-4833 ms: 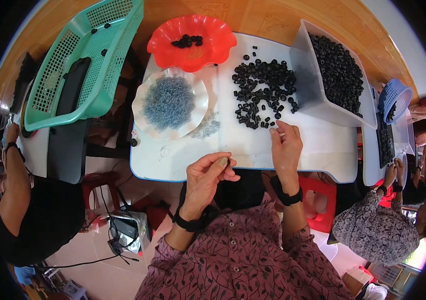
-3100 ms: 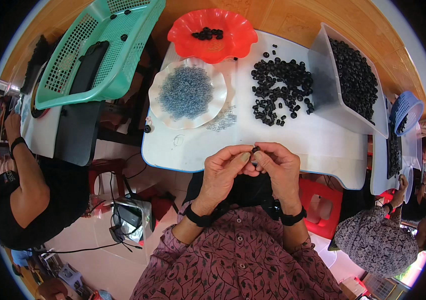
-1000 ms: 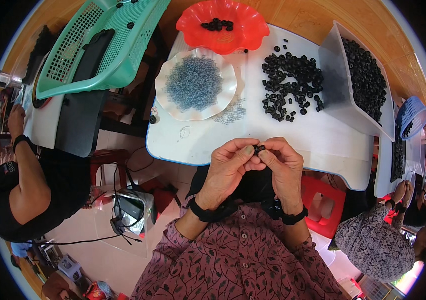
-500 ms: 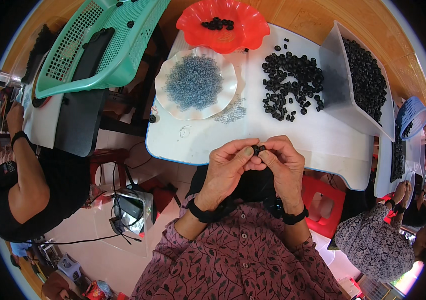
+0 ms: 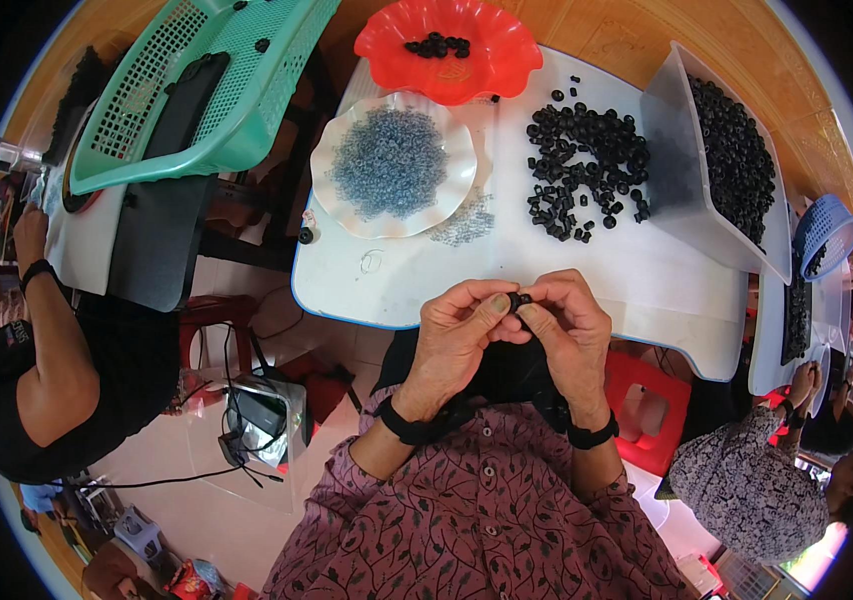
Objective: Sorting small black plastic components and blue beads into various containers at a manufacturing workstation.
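Between the thumbs and fingertips of both hands is a small round black part (image 5: 518, 301), held just over the front edge of the white table (image 5: 547, 290). My left hand (image 5: 455, 335) pinches it from the left, and my right hand (image 5: 569, 325) from the right; fingers cover much of it. Beyond my hands lies a loose pile of small black parts (image 5: 587, 150). To its left, a white wavy-rimmed plate (image 5: 325, 190) carries a heap of small translucent grey-blue rings (image 5: 390, 162), and some more rings (image 5: 465, 220) are scattered beside the plate.
A red scalloped bowl (image 5: 507, 70) with several black parts stands at the back. On the right is a clear bin (image 5: 677, 150) full of black parts. A green basket (image 5: 227, 150) stands at left. Co-workers sit left (image 5: 67, 380) and right (image 5: 747, 490); a red stool (image 5: 652, 410) is beside me.
Both hands stay in nearly the same place. The black part has turned slightly between the fingertips and shows a little more.
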Demonstrator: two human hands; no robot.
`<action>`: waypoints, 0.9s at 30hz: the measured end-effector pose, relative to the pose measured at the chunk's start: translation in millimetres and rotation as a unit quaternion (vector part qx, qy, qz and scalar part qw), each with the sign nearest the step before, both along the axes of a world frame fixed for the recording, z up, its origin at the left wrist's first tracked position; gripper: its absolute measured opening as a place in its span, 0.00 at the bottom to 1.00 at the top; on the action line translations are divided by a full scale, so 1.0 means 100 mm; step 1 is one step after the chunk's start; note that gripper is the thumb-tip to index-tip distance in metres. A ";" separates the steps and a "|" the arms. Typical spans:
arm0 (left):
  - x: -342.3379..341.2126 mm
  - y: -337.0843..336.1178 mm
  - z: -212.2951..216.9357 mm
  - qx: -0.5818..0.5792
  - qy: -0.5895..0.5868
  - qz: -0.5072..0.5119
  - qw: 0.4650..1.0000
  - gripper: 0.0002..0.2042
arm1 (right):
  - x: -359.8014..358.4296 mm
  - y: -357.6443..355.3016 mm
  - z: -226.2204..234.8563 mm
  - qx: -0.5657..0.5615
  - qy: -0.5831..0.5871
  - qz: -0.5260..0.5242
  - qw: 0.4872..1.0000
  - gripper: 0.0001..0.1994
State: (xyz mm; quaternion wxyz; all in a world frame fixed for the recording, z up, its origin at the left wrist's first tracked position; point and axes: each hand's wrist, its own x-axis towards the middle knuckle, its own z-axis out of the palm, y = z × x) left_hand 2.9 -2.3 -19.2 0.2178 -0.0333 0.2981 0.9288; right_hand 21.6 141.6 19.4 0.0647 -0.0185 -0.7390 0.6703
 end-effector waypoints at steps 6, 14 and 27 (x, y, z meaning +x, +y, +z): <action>0.02 0.00 -0.01 -0.028 -0.006 0.004 1.000 0.09 | 0.01 0.01 -0.03 0.008 0.007 0.005 1.000 0.08; 0.04 0.00 0.04 -0.118 0.009 0.033 0.992 0.10 | 0.01 0.00 -0.03 0.011 0.019 0.007 1.000 0.08; 0.05 -0.02 0.21 -0.186 0.011 0.038 0.982 0.10 | -0.01 -0.09 0.13 0.174 0.070 -0.006 0.982 0.07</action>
